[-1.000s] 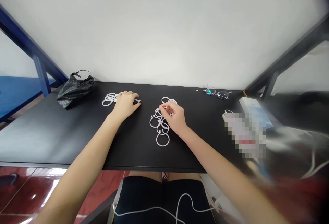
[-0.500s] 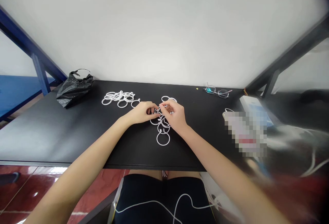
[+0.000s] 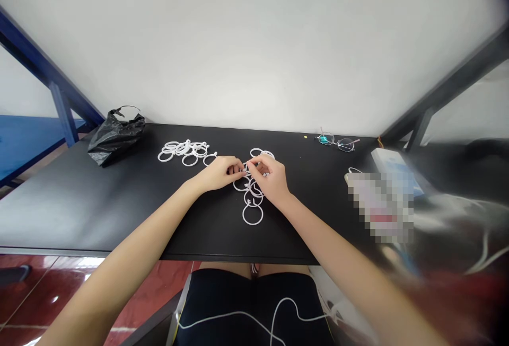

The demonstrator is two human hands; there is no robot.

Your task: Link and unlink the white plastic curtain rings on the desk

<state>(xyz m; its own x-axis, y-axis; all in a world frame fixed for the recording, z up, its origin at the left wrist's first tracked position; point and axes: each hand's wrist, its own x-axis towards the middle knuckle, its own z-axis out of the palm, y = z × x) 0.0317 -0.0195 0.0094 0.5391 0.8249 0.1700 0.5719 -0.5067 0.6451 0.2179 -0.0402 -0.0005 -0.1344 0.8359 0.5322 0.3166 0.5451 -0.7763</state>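
Observation:
Several white rings with small clasp ends, like shower curtain rings, lie loose at the middle of the black table, the nearest ring (image 3: 253, 214) lowest of them. Over this group my left hand (image 3: 222, 172) is closed in a pinch on a white ring, most of which its fingers hide. My right hand (image 3: 270, 176) pinches the same spot from the other side, thumb and forefinger together, close to the left fingertips. Left of my hands, a heap of more white rings (image 3: 183, 148) rests on the table, partly overlapping.
A crumpled black plastic bag (image 3: 117, 136) stands at the table's back left. Eyeglasses (image 3: 336, 142) lie near the wall at the right, with a white and blue box (image 3: 392, 163) beyond a blurred-out item. A white cable (image 3: 222, 314) crosses my lap.
The fingers of my left hand have shifted slightly at the pinched ring. Otherwise both hands and the rings stay in almost the same place.

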